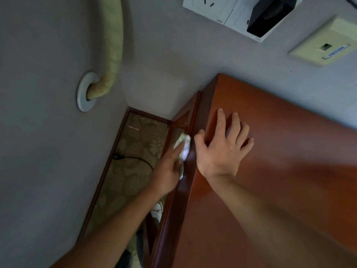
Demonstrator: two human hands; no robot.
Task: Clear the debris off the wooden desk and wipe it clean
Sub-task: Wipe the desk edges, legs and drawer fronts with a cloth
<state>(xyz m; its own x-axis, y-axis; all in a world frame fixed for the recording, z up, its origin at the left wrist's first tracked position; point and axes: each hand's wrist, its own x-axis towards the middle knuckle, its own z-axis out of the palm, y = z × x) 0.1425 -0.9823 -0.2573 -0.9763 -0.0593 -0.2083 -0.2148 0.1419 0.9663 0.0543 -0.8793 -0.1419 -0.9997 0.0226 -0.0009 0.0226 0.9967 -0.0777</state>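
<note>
Item: worktop (280, 151), right half of frame, top bare where we see it. Our right hand (224, 147), centre, lies flat with fingers spread, thumb over the edge, likely bracing us. Our left hand (168, 167), just left of it, grips a crumpled wipe (183, 144) against the worktop's side, apparently wiping there.

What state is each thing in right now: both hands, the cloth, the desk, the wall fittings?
Left hand: grips the crumpled white cloth.
Crumpled white cloth: bunched, pressed against the desk's side edge.
Right hand: flat, fingers spread on the desk top.
Reddish-brown wooden desk: top bare and glossy.
White wall socket: nothing plugged in.
Black cable: lying on the carpet.
</note>
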